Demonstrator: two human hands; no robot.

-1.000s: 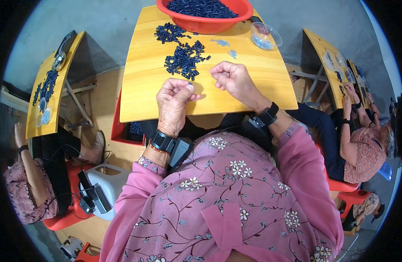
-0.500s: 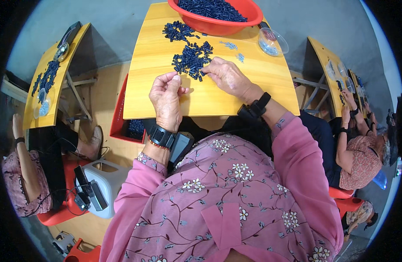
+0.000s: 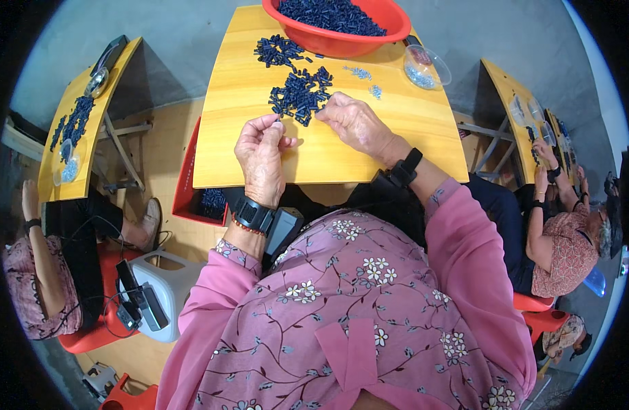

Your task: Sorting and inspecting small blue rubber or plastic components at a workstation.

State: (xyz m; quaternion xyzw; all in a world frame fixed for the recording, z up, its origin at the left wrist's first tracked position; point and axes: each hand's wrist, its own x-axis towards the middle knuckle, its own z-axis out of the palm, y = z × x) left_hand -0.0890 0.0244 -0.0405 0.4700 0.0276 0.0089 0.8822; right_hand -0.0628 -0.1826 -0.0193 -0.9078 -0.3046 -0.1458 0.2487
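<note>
One red basin of dark blue parts, two loose heaps of them, one clear dish, three yellow tabletops, two black wristbands, two neighbouring workers

- The pile of small parts lies mid-table, and everything else I place from it.
- My left hand is just nearer me and left of the pile.
- My right hand touches the pile's right edge.
- The basin of parts sits behind the pile.
- A second, smaller heap lies behind-left of the pile.
- The clear dish stands well right of the pile.
</note>
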